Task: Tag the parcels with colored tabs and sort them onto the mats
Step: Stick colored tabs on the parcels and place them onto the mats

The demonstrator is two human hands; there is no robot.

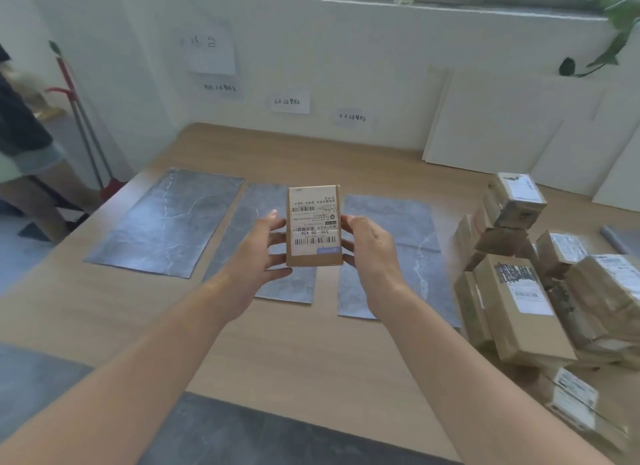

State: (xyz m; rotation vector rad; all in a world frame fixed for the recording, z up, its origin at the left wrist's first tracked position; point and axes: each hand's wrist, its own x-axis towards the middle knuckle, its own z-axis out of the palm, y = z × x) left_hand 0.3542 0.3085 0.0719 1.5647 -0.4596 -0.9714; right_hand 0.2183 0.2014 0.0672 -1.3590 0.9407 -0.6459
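Observation:
A small brown cardboard parcel with a white shipping label and a blue tab at its lower right corner is held up above the middle mat. My left hand grips its left side and my right hand grips its right side. Three grey marbled mats lie side by side on the wooden table: the left mat, the middle mat and the right mat. All three mats are bare. A pile of several labelled brown parcels sits at the table's right.
Paper signs hang on the white wall behind the mats. White boards lean on the wall at the back right. Another person stands at the far left beside a red-handled tool. A grey mat lies at the near edge.

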